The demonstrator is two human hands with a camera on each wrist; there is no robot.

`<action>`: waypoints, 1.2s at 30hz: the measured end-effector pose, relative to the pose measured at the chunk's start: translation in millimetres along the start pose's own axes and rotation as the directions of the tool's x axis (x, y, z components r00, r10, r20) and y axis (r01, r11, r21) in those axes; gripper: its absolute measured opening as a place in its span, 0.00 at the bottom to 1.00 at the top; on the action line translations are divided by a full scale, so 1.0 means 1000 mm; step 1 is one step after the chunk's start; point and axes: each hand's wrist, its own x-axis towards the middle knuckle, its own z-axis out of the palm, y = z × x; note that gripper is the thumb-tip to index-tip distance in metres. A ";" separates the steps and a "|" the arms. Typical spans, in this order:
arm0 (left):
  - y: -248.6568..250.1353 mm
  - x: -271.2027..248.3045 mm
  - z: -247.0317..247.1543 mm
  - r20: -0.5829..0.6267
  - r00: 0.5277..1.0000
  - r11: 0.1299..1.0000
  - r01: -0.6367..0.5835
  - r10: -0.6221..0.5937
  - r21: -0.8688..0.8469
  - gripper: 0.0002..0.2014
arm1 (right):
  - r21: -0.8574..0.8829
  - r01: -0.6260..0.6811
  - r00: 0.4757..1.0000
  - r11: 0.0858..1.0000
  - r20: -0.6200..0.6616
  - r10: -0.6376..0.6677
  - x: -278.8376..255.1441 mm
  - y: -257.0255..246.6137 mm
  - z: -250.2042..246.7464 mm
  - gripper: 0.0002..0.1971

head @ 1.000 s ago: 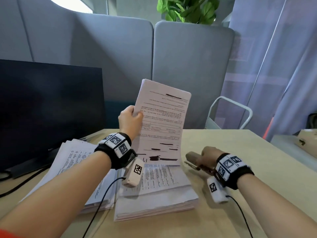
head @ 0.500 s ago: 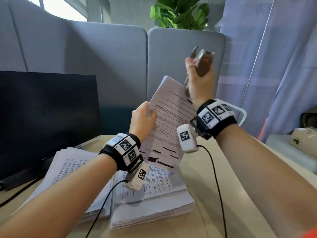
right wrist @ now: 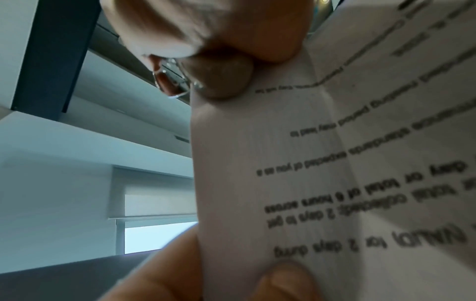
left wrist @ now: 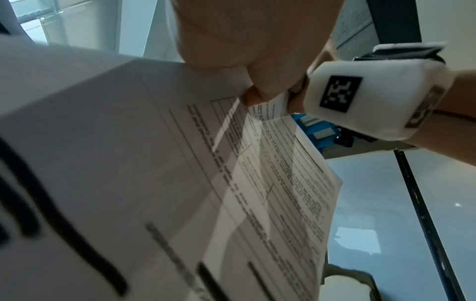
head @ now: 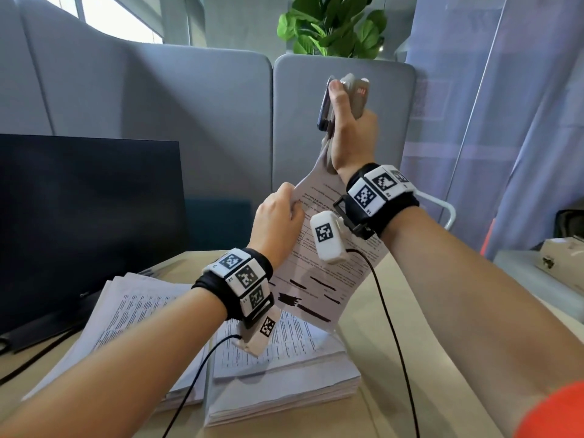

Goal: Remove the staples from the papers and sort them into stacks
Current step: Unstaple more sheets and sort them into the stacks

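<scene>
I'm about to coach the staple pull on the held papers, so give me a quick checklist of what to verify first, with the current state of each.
1. Left hand grips the held papers at the edge: ok.
2. Right hand has a firm hold on the staple remover: ok.
3. Remover's lower end meets the papers' top corner: ok in the head view.
4. Jaws hooked under the staple: cannot tell; the staple itself is not visible and the right wrist view is blurred.
5. Papers lifted off the stacks on the desk: ok.
6. Wrist cables away from the corner being worked: ok.
</scene>
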 end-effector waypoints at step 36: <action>-0.149 -0.074 -0.044 0.772 0.270 0.818 0.177 -0.576 0.548 0.24 | -0.522 0.772 0.000 0.362 0.570 0.822 -0.167 0.115 -0.015 0.51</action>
